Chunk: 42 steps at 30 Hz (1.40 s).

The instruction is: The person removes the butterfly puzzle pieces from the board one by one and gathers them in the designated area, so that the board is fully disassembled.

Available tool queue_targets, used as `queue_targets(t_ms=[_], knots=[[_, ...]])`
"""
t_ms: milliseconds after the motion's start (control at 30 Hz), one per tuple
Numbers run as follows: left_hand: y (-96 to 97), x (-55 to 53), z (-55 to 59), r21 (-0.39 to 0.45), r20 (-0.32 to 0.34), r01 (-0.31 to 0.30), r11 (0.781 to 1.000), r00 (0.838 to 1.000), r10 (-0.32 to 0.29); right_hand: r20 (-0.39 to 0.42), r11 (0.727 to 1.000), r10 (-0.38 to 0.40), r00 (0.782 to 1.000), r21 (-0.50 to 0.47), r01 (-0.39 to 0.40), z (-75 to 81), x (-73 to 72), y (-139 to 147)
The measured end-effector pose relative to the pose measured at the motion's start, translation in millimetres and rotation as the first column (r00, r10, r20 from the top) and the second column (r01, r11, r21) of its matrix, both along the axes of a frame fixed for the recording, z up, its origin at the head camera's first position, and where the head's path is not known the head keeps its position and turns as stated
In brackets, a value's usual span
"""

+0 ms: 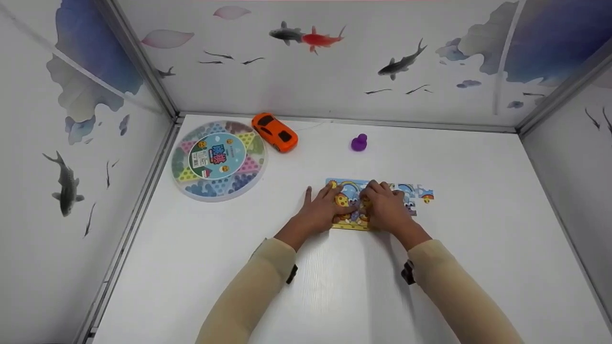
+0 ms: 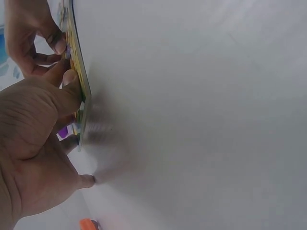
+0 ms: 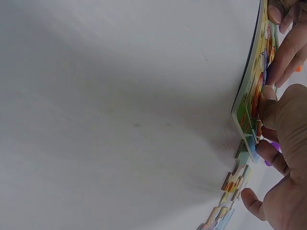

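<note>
A small jigsaw puzzle (image 1: 350,227) with a colourful cartoon picture and a yellow lower border lies flat on the white table. My left hand (image 1: 317,212) rests on its left part, fingers spread and thumb reaching inward. Over the right part, my right hand (image 1: 386,206) has curled fingers and pinches what looks like a jigsaw piece against the puzzle; the fingers mostly hide it. The thumb (image 3: 268,98) presses near the lower right corner in the right wrist view. Just right of that hand lie loose jigsaw pieces (image 1: 425,193), some of them linked.
A round Chinese checkers set (image 1: 218,184) lies at the back left, with an orange toy car (image 1: 275,132) beside it. A small purple toy (image 1: 359,142) stands behind the puzzle. White walls (image 1: 330,91) painted with fish enclose the table on the left, back and right.
</note>
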<state>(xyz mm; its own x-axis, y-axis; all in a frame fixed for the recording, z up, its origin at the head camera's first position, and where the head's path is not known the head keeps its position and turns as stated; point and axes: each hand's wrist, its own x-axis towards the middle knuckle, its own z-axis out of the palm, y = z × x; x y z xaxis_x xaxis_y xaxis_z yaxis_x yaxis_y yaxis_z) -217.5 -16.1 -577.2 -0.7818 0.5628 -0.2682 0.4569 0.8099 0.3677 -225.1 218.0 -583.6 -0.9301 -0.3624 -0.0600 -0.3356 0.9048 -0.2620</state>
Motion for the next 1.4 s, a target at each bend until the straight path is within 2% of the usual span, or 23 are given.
queue_targets(t_ms=[167, 300, 433, 600, 767, 933, 1067, 1300, 1400], knots=[[-1.4, 1.3, -1.5, -0.004, 0.006, 0.007, 1.000, 1.000, -0.007, 0.018, 0.999, 0.034, 0.999, -0.005, -0.034, -0.8, 0.2, 1], [-1.1, 2.7, -0.2, -0.025, -0.010, 0.021, 0.999, 1.000, -0.021, 0.077, 0.999, 0.043, 0.996, -0.015, -0.042, 0.7, 0.1, 4], [-0.4, 2.2, 0.6, -0.030, -0.014, 0.026, 0.999, 1.000, -0.026, 0.118, 0.999, 0.047, 0.992, -0.028, -0.044, 5.2, -1.0, 6], [-0.2, 0.7, 0.4, -0.020, 0.021, 0.009, 1.000, 1.000, -0.009, 0.138, 0.995, 0.095, 0.986, -0.029, -0.091, 11.5, -3.6, 9], [-0.5, 0.9, 1.9, -0.023, 0.018, 0.008, 1.000, 1.000, -0.008, 0.176, 0.992, 0.122, 0.977, 0.000, -0.124, 20.0, -3.9, 10], [-0.7, -0.2, 2.9, -0.024, 0.022, 0.002, 1.000, 1.000, -0.001, 0.095, 0.972, 0.201, 0.975, 0.100, -0.210, 24.7, -2.7, 9], [-0.7, -0.9, 2.7, -0.019, 0.026, 0.002, 1.000, 1.000, -0.002, 0.031, 0.947, 0.269, 0.963, 0.176, -0.270, 24.9, -1.9, 8], [-0.2, 0.0, 1.7, -0.018, 0.021, 0.002, 1.000, 1.000, -0.001, 0.074, 0.943, 0.279, 0.958, 0.169, -0.287, 27.1, -2.0, 9], [-0.5, -0.5, 1.6, -0.027, 0.021, 0.000, 1.000, 1.000, 0.001, 0.045, 0.940, 0.291, 0.956, 0.173, -0.294, 27.2, -1.7, 9]])
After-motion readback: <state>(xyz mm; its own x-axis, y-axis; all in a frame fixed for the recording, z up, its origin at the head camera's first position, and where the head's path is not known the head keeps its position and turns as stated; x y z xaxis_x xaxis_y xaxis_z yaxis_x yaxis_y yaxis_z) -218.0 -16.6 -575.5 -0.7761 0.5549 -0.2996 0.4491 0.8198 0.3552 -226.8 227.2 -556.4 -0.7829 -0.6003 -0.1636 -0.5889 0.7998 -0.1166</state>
